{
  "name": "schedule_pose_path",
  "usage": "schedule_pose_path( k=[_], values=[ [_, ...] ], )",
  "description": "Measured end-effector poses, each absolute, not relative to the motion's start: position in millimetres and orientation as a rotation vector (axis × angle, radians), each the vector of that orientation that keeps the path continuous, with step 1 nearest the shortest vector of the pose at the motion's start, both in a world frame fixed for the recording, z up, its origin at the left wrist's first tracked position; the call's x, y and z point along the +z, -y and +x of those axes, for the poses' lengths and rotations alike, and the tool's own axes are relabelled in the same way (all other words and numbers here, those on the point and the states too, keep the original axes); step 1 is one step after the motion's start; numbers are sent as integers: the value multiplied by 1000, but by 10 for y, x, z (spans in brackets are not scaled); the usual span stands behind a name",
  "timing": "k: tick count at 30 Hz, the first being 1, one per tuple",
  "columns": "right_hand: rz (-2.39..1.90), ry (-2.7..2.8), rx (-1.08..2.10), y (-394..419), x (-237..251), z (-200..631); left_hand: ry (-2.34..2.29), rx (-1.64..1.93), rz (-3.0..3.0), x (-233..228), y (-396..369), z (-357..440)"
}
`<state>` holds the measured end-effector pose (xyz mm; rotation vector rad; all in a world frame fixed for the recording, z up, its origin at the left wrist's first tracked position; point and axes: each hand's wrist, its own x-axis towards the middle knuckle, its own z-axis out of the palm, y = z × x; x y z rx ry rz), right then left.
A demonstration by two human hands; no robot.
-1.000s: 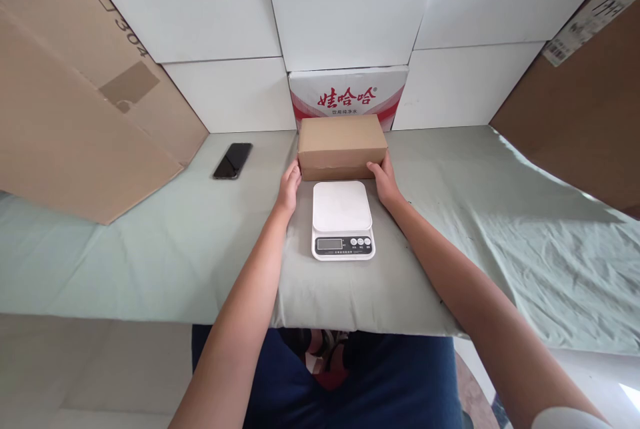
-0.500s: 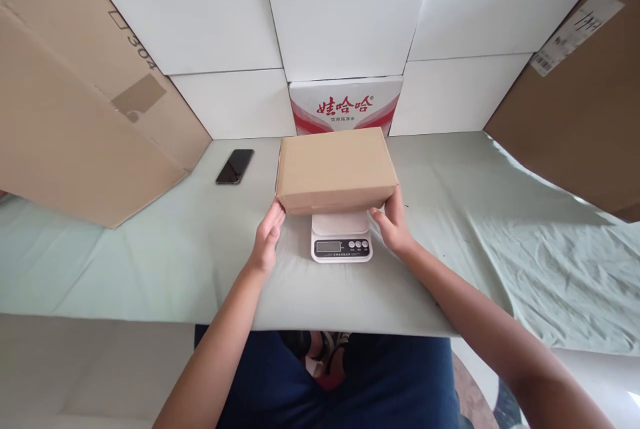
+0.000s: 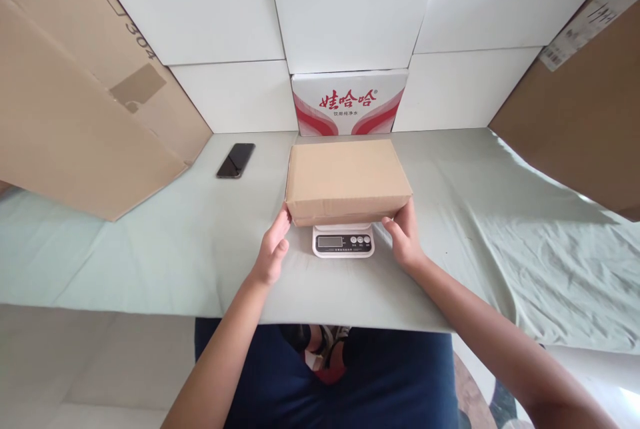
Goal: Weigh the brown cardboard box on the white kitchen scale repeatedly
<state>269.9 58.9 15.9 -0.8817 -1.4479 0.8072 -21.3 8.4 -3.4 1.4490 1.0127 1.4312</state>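
Observation:
A closed brown cardboard box is held between both hands over a white digital kitchen scale. My left hand presses against the box's near left corner, its fingertips hidden behind the side. At the near right corner my right hand grips the box, thumb toward the front and fingers partly under it. The box covers the scale's weighing platform; only the front with its display and buttons shows. Whether the box rests fully on the platform, I cannot tell. The display looks blank.
A black smartphone lies on the pale green cloth to the left. Large cardboard panels stand at the left and right. White panels and a white-and-red printed box close off the back.
The box has come lower and nearer to me, slightly rightward, covering more of the scale's platform. Both hands have moved with it. More of the printed box behind shows.

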Motion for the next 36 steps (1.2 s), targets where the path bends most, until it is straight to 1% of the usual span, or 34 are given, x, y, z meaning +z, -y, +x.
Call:
schedule_pose_path(
  k=[36],
  values=[
    [-880, 1461, 762, -645, 182, 2704, -1010, 1455, 1447, -48, -131, -225]
  ],
)
